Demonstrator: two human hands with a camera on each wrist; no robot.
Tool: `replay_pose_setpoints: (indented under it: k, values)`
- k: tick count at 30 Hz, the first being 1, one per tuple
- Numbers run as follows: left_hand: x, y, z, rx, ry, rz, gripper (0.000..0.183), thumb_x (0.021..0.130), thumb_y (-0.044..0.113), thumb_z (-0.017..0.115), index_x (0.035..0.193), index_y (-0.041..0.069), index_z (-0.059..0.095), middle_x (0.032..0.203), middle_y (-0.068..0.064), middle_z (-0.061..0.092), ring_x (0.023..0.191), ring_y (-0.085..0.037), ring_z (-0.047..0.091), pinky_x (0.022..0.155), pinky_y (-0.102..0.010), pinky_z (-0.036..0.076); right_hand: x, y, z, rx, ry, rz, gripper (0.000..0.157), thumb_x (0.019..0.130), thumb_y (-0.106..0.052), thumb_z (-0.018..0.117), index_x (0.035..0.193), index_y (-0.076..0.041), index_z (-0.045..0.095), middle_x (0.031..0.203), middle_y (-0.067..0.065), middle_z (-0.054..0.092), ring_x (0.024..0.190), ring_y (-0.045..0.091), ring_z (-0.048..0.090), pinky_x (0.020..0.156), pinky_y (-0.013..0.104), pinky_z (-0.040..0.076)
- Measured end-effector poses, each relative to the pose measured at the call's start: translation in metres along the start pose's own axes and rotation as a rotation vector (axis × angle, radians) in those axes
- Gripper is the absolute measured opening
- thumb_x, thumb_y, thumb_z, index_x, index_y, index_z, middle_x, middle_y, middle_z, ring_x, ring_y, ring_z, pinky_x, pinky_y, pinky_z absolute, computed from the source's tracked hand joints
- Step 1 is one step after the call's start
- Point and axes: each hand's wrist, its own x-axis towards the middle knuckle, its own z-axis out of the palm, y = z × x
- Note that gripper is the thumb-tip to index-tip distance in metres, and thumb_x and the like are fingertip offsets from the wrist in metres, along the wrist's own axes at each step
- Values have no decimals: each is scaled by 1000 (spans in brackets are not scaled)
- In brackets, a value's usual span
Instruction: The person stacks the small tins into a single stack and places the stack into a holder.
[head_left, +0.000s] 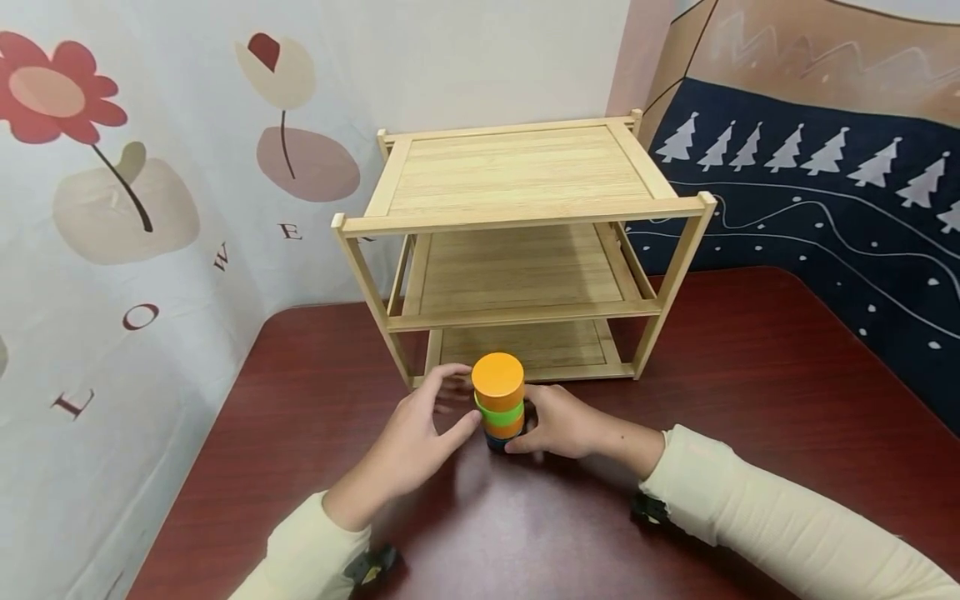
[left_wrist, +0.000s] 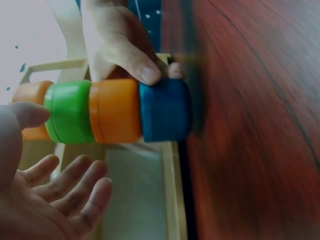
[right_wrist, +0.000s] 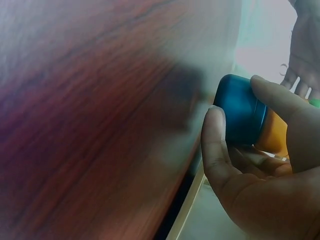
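Note:
A stack of small round lidded containers stands between the hands in front of the wooden rack. From the top come an orange container (head_left: 498, 377), a green container (left_wrist: 71, 111), another orange container (left_wrist: 115, 111) and a dark blue container (left_wrist: 166, 111). My right hand (head_left: 566, 421) grips the blue container low down, its thumb on one side and its fingers round the other. My left hand (head_left: 412, 437) is held at the stack's left with fingers loosely spread. Its thumb lies at the upper containers; whether it touches them I cannot tell.
Behind the stack a three-tier light wooden rack (head_left: 517, 212) stands on the dark red table (head_left: 315, 400). A flower-printed cloth (head_left: 187, 192) hangs at the back left, and a dark cloth with white trees (head_left: 810, 183) hangs at the right.

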Motion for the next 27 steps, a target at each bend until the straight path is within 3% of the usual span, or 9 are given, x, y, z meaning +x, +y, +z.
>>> replay_pose_setpoints:
  k: [6, 13, 21, 27]
  values:
    - [-1, 12, -4, -3, -21, 24, 53, 84, 44, 62, 130, 30, 38, 116, 12, 55, 100, -7, 59, 87, -34, 49, -2, -4, 0, 16, -16, -9, 47, 75, -23, 76, 115, -18, 51, 84, -4, 63, 53, 19, 63, 55, 25, 51]
    - [-5, 19, -7, 87, -7, 69, 62, 82, 49, 62, 134, 29, 35, 120, 13, 52, 106, -8, 54, 86, -33, 49, -5, -7, -1, -10, -7, -47, 48, 75, -25, 76, 115, -18, 52, 86, -6, 63, 57, 11, 62, 58, 23, 51]
    - [-5, 28, -10, 79, 49, 136, 62, 81, 38, 69, 133, 29, 37, 115, 13, 54, 98, -5, 55, 82, -27, 50, -9, -12, -3, -67, 23, -60, 48, 73, -27, 78, 114, -18, 54, 88, -8, 62, 65, 10, 60, 61, 22, 51]
    - [-2, 33, -13, 42, 53, 182, 66, 79, 30, 72, 134, 27, 36, 115, 13, 54, 96, -1, 55, 81, -26, 51, -13, -14, -5, -73, 43, -73, 48, 72, -28, 78, 113, -18, 55, 88, -9, 62, 67, 10, 60, 61, 22, 51]
